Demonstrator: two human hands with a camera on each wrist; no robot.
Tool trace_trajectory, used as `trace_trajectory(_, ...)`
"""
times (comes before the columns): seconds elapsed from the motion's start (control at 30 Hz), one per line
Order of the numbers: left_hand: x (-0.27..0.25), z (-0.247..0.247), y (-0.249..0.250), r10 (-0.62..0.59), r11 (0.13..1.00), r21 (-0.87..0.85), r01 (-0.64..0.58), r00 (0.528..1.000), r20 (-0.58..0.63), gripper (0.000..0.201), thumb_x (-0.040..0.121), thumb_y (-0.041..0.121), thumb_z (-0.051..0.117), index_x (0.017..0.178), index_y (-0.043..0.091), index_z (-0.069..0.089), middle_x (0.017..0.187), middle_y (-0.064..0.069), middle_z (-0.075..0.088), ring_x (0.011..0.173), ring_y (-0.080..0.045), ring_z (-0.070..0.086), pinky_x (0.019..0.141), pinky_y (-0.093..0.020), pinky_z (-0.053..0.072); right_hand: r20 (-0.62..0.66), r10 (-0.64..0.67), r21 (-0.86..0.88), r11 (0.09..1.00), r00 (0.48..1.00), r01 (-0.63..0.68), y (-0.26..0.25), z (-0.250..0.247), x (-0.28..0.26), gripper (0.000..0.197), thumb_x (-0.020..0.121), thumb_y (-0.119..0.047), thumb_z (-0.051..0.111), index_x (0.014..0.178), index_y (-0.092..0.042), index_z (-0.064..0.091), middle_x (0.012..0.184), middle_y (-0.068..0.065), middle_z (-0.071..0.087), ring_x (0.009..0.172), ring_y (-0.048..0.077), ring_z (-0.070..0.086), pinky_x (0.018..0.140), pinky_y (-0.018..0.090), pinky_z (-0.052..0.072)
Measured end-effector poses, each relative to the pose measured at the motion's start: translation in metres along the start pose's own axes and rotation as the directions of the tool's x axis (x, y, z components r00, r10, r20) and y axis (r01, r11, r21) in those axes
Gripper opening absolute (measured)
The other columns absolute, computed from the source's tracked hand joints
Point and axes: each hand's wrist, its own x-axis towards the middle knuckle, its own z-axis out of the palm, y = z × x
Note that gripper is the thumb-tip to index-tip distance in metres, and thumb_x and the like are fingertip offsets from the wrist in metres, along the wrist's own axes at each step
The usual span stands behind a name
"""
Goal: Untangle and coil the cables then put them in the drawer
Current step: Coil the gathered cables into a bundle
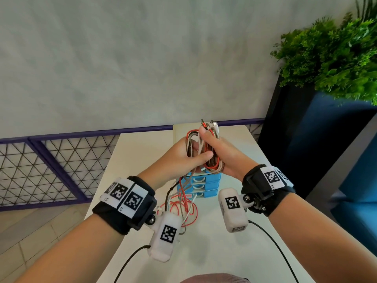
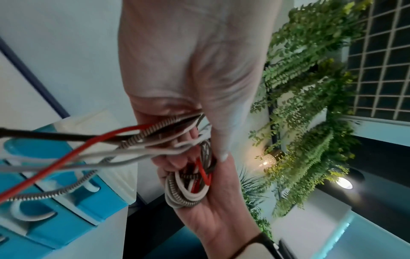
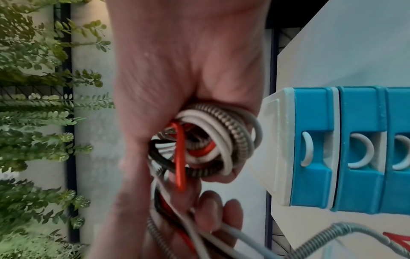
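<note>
While both hands, the left hand (image 1: 184, 154) and the right hand (image 1: 219, 152), clench a half-coiled bundle of red, white and braided cables (image 1: 201, 148) at centre frame, loose tails (image 1: 183, 209) trail onto the white tabletop (image 1: 204, 252). Those tails could snag on the blue plastic drawer unit (image 1: 206, 184) just below, undoing the coil.

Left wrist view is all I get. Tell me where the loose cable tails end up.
Observer: The loose tails hang from the coiled bundle and pile on the white table, in front of the blue drawer unit.
Operator: Give me the plug ends.
Observer: Several plugs stick up above the right hand, which holds the bundle.
Operator: Report the left hand's grip.
Observer: In the right wrist view, the left hand has its fingers curled round the tails just below the coil.
</note>
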Motion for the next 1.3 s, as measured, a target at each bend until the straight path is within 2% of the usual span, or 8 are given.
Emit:
trace_trajectory(0.2, 0.006, -0.024, -0.012, -0.104, 0.988, -0.112, 0.103, 0.995, -0.004, 0.021, 0.096, 0.027, 0.05, 0.105, 0.007, 0.051, 0.073, 0.0, 0.053, 0.051, -0.009, 0.051, 0.06, -0.029, 0.052, 0.081, 0.082, -0.064, 0.995, 0.993, -0.077, -0.006, -0.011, -0.006, 0.016, 0.089, -0.027, 0.065, 0.082, -0.014, 0.059, 0.066, -0.001, 0.053, 0.058, 0.013, 0.051, 0.058, 0.029, 0.05)
trace_trajectory(0.4, 0.005, -0.033, -0.018, -0.03, 0.935, 0.355, 0.02, 0.999, 0.023, 0.028, 0.096, 0.028, 0.05, 0.122, 0.019, 0.045, 0.084, 0.001, 0.061, 0.065, -0.011, 0.06, 0.067, -0.037, 0.054, 0.081, 0.112, -0.222, 0.971, 0.99, -0.092, -0.006, -0.007, -0.009, 0.013, 0.097, -0.017, 0.054, 0.092, -0.007, 0.06, 0.074, 0.005, 0.063, 0.063, 0.015, 0.064, 0.06, 0.029, 0.056)
trace_trajectory(0.57, 0.009, -0.025, -0.021, 0.126, 0.816, 0.565, -0.119, 0.992, 0.026, 0.025, 0.098, 0.028, 0.045, 0.12, 0.019, 0.051, 0.085, 0.004, 0.059, 0.06, -0.002, 0.051, 0.053, -0.014, 0.042, 0.075, 0.126, -0.291, 0.952, 0.989, -0.099, -0.004, -0.001, -0.006, 0.013, 0.096, -0.018, 0.055, 0.089, -0.007, 0.053, 0.063, 0.003, 0.049, 0.052, 0.013, 0.051, 0.059, 0.032, 0.05)
trace_trajectory(0.73, 0.01, -0.03, -0.026, -0.119, 0.992, 0.056, 0.111, 0.978, 0.17, 0.032, 0.099, 0.037, 0.038, 0.083, 0.012, 0.049, 0.058, 0.002, 0.037, 0.04, -0.009, 0.039, 0.049, -0.031, 0.048, 0.086, 0.099, -0.288, 0.955, 0.991, -0.071, -0.009, -0.004, -0.009, 0.013, 0.097, -0.017, 0.054, 0.091, -0.006, 0.055, 0.061, 0.0, 0.045, 0.05, 0.011, 0.045, 0.054, 0.027, 0.045)
trace_trajectory(0.97, 0.007, -0.039, -0.034, -0.157, 0.666, -0.582, 0.466, 0.851, 0.502, 0.044, 0.095, 0.053, 0.034, 0.069, 0.019, 0.043, 0.044, 0.01, 0.027, 0.034, -0.004, 0.026, 0.039, -0.019, 0.03, 0.092, 0.051, -0.318, 0.948, 0.994, -0.019, -0.01, 0.0, -0.005, 0.012, 0.097, -0.019, 0.054, 0.093, -0.008, 0.052, 0.061, -0.002, 0.045, 0.051, 0.01, 0.046, 0.056, 0.027, 0.045)
trace_trajectory(1.07, 0.003, -0.04, -0.044, -0.072, 0.528, -0.669, 0.523, 0.813, 0.578, 0.042, 0.098, 0.048, 0.031, 0.072, 0.018, 0.045, 0.046, 0.008, 0.037, 0.038, -0.006, 0.036, 0.061, -0.025, 0.047, 0.082, 0.044, -0.299, 0.954, 0.996, -0.018, -0.01, 0.0, -0.004, 0.012, 0.098, -0.02, 0.053, 0.094, -0.008, 0.055, 0.061, -0.003, 0.045, 0.052, 0.009, 0.046, 0.057, 0.027, 0.046)
trace_trajectory(1.17, -0.001, -0.04, -0.055, -0.045, 0.511, -0.69, 0.512, 0.818, 0.573, 0.038, 0.1, 0.04, 0.027, 0.076, 0.017, 0.046, 0.056, 0.006, 0.042, 0.051, -0.011, 0.042, 0.092, -0.04, 0.041, 0.061, 0.035, -0.289, 0.957, 0.998, -0.016, -0.007, 0.0, -0.003, 0.014, 0.097, -0.02, 0.053, 0.098, -0.007, 0.055, 0.063, -0.003, 0.046, 0.054, 0.01, 0.047, 0.057, 0.027, 0.047)
trace_trajectory(1.3, -0.003, -0.041, -0.058, -0.048, 0.509, -0.692, 0.512, 0.82, 0.571, 0.038, 0.097, 0.041, 0.029, 0.076, 0.015, 0.046, 0.06, 0.003, 0.042, 0.056, -0.015, 0.044, 0.094, -0.044, 0.035, 0.035, 0.038, -0.332, 0.943, 0.999, -0.024, -0.003, 0.002, -0.002, 0.014, 0.098, -0.021, 0.053, 0.098, -0.007, 0.056, 0.062, -0.003, 0.045, 0.053, 0.01, 0.047, 0.057, 0.027, 0.047)
